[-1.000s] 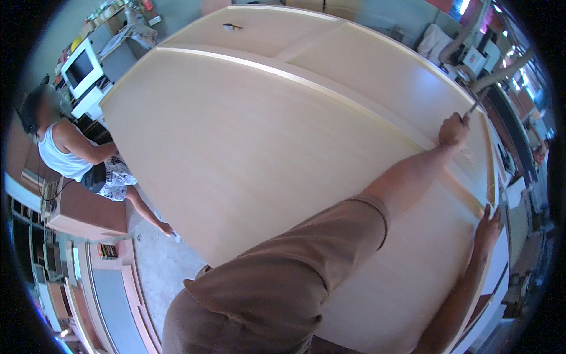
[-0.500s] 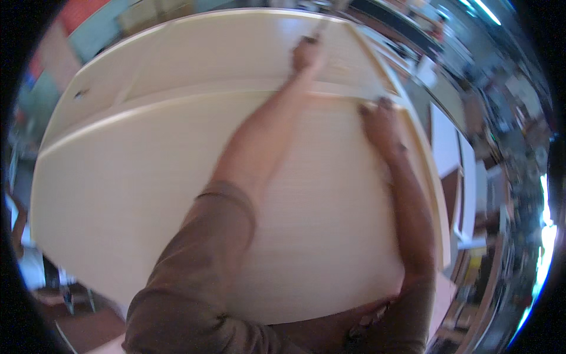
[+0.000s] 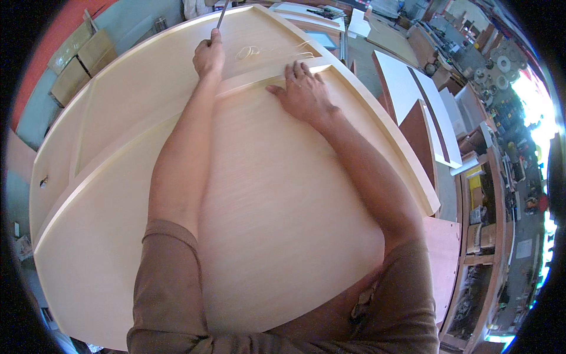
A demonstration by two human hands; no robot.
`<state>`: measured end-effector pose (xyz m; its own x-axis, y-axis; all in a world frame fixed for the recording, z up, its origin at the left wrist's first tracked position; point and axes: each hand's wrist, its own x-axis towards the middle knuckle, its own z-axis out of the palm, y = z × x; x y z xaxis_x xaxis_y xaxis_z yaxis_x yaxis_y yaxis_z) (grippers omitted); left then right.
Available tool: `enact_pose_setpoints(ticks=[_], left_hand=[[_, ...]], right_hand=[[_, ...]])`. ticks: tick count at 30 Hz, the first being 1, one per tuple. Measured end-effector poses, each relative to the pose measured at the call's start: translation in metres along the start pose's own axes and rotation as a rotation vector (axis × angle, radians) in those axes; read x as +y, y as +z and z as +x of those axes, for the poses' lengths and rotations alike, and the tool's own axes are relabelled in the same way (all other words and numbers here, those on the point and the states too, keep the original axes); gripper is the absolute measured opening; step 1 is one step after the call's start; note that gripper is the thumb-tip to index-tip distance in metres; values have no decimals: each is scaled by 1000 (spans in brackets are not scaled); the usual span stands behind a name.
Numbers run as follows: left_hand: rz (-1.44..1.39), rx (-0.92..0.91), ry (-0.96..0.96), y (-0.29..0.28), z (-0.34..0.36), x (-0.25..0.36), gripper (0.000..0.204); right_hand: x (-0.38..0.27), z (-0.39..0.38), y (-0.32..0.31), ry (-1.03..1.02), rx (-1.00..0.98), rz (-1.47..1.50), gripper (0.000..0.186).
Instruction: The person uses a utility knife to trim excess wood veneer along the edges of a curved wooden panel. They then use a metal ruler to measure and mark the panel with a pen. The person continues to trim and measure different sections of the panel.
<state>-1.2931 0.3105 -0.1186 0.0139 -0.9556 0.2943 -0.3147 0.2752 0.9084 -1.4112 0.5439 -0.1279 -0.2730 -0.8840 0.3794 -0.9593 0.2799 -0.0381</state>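
Note:
A large pale wooden panel (image 3: 277, 194) with raised edge strips and a crossbar (image 3: 239, 82) spreads out below me. Over its far section, my left hand (image 3: 209, 56) is closed round a slim, dark metal tool (image 3: 223, 15). The tool points away past the far edge; its handle is hidden in the fist, and its exact kind is unclear. My right hand (image 3: 305, 94) rests on the crossbar near the right edge strip, fingers spread and nothing in them. Thin curled shavings (image 3: 250, 53) lie on the panel between the tool and the right-hand strip.
White boards (image 3: 413, 100) lean to the right of the panel. Nearer stands a wooden shelf unit (image 3: 492, 218) with boxes and oddments. Cardboard pieces (image 3: 85, 62) rest by the wall at far left. More white boards (image 3: 309, 15) lie beyond the far corner.
The view has turned, so panel and hands appear further left. My left hand keeps its grip on the tool over the far section. My right hand's fingers now show spread on the crossbar.

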Motion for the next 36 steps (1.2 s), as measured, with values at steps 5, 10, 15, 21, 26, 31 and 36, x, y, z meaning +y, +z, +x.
enact_pose_setpoints(ticks=[5,10,15,21,26,31,36], left_hand=[[-70,-193,116,-2,-1,1,70],[136,-720,380,-16,-10,7,69],[207,-992,321,-28,-10,11,61],[43,-1000,397,-33,-22,11,63],[219,-878,465,-30,-30,19,70],[212,-899,576,-22,-24,11,79],[151,-964,625,-16,-16,5,71]], right_hand=[[31,6,-4,261,27,-159,78],[87,14,-18,317,243,58,66],[107,14,-2,64,359,302,48],[121,12,-8,56,28,242,44],[123,7,-16,-63,104,405,36],[127,3,-10,-72,27,637,33],[126,2,-13,-18,11,550,30]])
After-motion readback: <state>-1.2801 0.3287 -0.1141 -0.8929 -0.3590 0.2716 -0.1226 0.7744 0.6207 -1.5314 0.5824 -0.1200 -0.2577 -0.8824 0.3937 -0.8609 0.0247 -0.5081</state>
